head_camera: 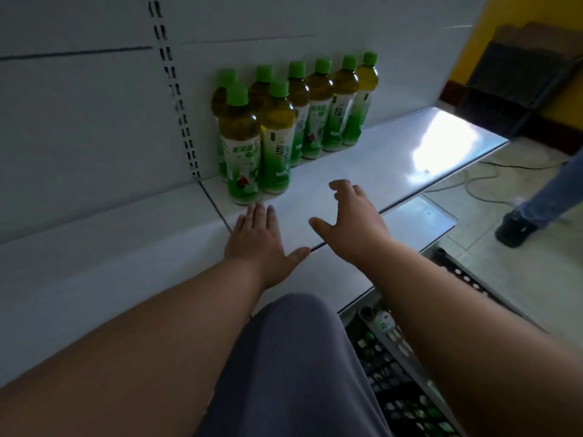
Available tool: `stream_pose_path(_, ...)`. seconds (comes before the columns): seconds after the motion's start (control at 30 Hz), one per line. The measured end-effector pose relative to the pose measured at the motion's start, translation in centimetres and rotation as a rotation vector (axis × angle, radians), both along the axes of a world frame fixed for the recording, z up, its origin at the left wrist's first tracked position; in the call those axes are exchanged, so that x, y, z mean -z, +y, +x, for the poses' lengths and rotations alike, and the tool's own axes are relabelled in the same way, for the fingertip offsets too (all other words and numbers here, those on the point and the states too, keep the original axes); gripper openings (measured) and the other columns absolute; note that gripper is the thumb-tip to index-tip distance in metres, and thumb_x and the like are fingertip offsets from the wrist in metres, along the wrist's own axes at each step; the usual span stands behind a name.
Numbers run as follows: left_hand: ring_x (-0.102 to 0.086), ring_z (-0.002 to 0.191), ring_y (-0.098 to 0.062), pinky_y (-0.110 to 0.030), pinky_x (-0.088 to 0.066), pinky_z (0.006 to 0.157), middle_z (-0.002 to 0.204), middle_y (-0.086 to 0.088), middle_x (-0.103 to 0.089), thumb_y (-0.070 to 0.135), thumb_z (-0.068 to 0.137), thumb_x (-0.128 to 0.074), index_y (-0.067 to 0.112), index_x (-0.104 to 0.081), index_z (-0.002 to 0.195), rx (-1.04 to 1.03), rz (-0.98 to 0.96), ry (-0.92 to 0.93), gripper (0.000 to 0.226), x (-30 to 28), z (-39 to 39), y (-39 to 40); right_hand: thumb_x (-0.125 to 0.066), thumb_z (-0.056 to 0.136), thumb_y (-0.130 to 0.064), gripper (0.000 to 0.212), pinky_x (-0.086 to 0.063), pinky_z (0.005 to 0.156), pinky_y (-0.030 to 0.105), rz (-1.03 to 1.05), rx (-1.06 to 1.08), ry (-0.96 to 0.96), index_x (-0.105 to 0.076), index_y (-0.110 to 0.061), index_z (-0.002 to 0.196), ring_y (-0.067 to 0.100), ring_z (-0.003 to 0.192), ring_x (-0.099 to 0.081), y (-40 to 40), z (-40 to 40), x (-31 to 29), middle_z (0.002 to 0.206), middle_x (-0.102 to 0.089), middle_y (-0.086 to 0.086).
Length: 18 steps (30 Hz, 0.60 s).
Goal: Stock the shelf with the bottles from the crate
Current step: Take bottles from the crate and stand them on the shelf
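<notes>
Grey-clad knee [293,357], both hands (grip released) over shelf [362,171] front edge, bottles [274,121] rearward, bare room rightward

Dim, soft frame with wide-angle bending at the edges; window glare whitens the glossy white metal shelf [441,143] at two o'clock.

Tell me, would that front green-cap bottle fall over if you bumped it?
Probably easily: the front bottle is tall and narrow on a smooth shelf. It looks full, so likely heavyish. Tipped, its round body would probably roll.
</notes>
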<state>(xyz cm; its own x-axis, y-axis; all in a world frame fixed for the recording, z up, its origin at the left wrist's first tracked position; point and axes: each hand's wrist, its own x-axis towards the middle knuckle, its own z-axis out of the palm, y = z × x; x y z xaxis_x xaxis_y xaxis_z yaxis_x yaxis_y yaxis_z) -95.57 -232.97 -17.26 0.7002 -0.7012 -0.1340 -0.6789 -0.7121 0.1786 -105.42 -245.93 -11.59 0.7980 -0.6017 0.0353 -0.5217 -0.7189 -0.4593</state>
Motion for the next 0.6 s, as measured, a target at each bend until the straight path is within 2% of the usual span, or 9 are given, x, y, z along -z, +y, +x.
stream_pose_path(0.13, 0.005, 0.153, -0.023, -0.037, 0.001, 0.121, 0.167, -0.007, 0.006, 0.073, 0.091, -0.038, 0.013, 0.002, 0.159, 0.165, -0.082, -0.020, 0.100, -3.4, -4.3, -3.1, -0.067, 0.089, -0.043, 0.073, -0.040, 0.106, 0.039, -0.028, 0.063, 0.036, -0.031, -0.024, 0.149, 0.025, 0.135, -0.041, -1.8, -6.3, -1.6, 0.149, -0.040, 0.005)
stream_pose_path(0.27, 0.005, 0.154, -0.022, -0.036, 0.002, 0.122, 0.167, -0.008, 0.004, 0.072, 0.092, -0.037, 0.011, 0.003, 0.158, 0.382, -0.104, -0.054, 0.099, -3.5, -10.0, -7.7, -0.066, 0.089, -0.043, 0.072, -0.042, 0.103, 0.039, -0.037, 0.200, 0.056, -0.032, -0.023, 0.149, 0.024, 0.132, -0.043, -4.8, -13.1, -1.8, 0.146, -0.041, 0.003)
stream_pose_path(0.47, 0.015, 0.152, -0.022, -0.035, 0.007, 0.120, 0.165, -0.010, 0.017, 0.068, 0.095, -0.034, 0.009, 0.011, 0.157, 0.561, -0.006, 0.037, 0.097, 2.1, -18.9, -14.0, -0.072, 0.084, -0.041, 0.067, -0.048, 0.100, 0.046, 0.046, 0.487, 0.092, -0.040, -0.022, 0.140, 0.025, 0.123, -0.050, -8.7, -23.5, 4.1, 0.133, -0.050, 0.003)
stream_pose_path(0.6, 0.019, 0.151, -0.023, -0.039, 0.005, 0.124, 0.163, -0.013, 0.022, 0.070, 0.095, -0.027, 0.007, 0.016, 0.155, 0.658, 0.127, 0.038, 0.097, 8.2, -23.2, -17.0, -0.069, 0.085, -0.045, 0.064, -0.046, 0.100, 0.045, 0.130, 0.609, 0.206, -0.041, -0.021, 0.137, 0.026, 0.124, -0.048, -10.8, -28.6, 10.4, 0.133, -0.049, 0.005)
